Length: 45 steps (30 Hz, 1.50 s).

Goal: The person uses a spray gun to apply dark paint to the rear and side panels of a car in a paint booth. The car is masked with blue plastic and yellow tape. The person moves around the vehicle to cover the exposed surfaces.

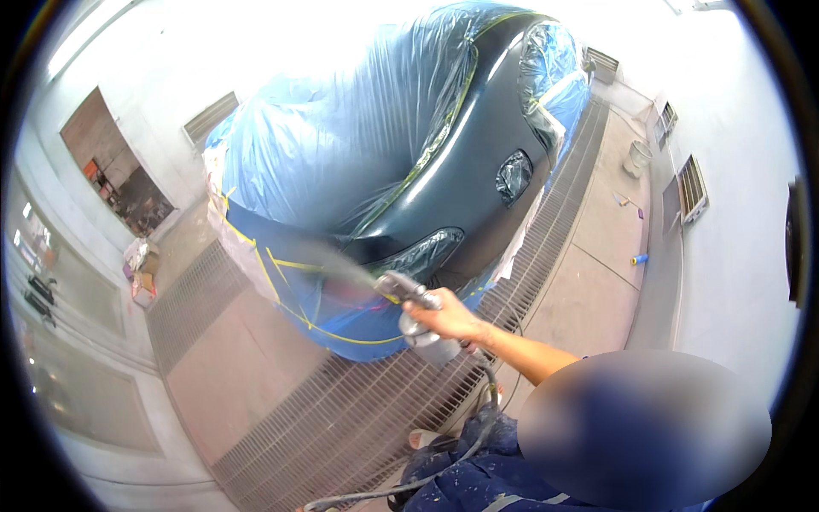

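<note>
My right hand [448, 314] is wrapped round a spray gun [405, 288] with a grey cup [431, 344] under it. A pale mist [337, 263] leaves its nozzle toward the left, in front of the car's lower front. The dark green car panel [465, 162] is glossy, and blue plastic sheeting [324, 128] edged with yellow tape covers much of the body. An air hose [488, 418] runs from the gun's handle down to the lower edge. There, a sliver of what looks like my left hand [302, 509] touches the hose; its fingers are cut off.
Metal floor grating [341, 418] runs beneath and beside the car. By the right wall [725, 111] stand a bucket [637, 159] and a small blue roll [639, 259]. A bundle of rubbish [142, 264] lies near the doorway [115, 162] at left.
</note>
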{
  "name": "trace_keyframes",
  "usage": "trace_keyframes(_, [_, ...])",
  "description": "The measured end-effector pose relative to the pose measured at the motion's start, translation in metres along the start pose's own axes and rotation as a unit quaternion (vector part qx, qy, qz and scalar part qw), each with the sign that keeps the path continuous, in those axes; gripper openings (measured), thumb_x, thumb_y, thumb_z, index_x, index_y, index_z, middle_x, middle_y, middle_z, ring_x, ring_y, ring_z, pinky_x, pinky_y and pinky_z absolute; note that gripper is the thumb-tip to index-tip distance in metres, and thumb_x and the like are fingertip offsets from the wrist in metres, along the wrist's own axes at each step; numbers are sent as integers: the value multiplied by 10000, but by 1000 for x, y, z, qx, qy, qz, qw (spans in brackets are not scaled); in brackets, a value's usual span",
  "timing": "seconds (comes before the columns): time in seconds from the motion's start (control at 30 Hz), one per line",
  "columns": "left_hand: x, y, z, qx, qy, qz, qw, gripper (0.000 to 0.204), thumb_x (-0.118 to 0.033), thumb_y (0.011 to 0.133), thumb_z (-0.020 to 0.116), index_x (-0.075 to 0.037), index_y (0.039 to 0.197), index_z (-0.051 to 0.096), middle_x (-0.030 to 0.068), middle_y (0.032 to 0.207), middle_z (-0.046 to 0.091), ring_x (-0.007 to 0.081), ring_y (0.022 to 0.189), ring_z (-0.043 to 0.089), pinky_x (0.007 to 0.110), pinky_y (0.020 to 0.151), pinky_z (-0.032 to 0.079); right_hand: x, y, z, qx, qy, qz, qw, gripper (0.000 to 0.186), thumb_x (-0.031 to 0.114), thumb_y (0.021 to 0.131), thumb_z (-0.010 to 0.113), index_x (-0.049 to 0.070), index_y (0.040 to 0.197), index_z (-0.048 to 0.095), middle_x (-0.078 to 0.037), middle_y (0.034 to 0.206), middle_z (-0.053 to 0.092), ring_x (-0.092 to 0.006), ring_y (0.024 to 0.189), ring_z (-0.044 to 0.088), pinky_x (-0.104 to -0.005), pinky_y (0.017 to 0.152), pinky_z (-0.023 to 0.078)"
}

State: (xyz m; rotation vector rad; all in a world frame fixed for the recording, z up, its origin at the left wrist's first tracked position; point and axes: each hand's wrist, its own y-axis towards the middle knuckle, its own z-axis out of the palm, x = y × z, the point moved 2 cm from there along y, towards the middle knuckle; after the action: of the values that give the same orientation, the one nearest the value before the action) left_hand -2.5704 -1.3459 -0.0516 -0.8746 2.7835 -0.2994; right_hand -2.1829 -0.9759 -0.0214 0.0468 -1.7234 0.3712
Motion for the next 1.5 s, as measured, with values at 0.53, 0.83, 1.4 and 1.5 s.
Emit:
trace_keyframes(0.53, [9,64,34,-51,-138,97,984,471,-456,930,544,-38,1115,662,260,946,688,459,893,654,520,773,497,-86,-127,-85,-457,207,-60,863,289,344,985,593,68,1054,542,-12,754,569,-53,456,426,-244,397,352])
trace_keyframes(0.83, [-144,79,19,82,-50,279,955,504,-484,907,554,-42,1120,668,259,963,689,451,917,655,510,790,499,-150,-223,-30,-264,-134,13,955,352,377,924,646,77,1100,593,-122,913,649,-266,867,655,-393,753,509])
trace_keyframes(1.4, [-258,-79,97,206,-7,275,939,567,-537,864,575,-47,1130,680,256,994,691,434,962,655,492,822,504,-203,-277,-99,-16,-73,-130,989,461,312,865,701,48,1212,552,-173,1091,665,-364,1000,644,-427,853,511])
trace_keyframes(1.5, [-269,-115,114,229,-4,254,940,578,-546,857,578,-49,1132,682,256,1000,691,431,971,655,489,828,505,-201,-297,-129,-49,-22,-99,994,440,325,877,705,47,1179,546,-179,1061,668,-344,984,661,-406,839,512])
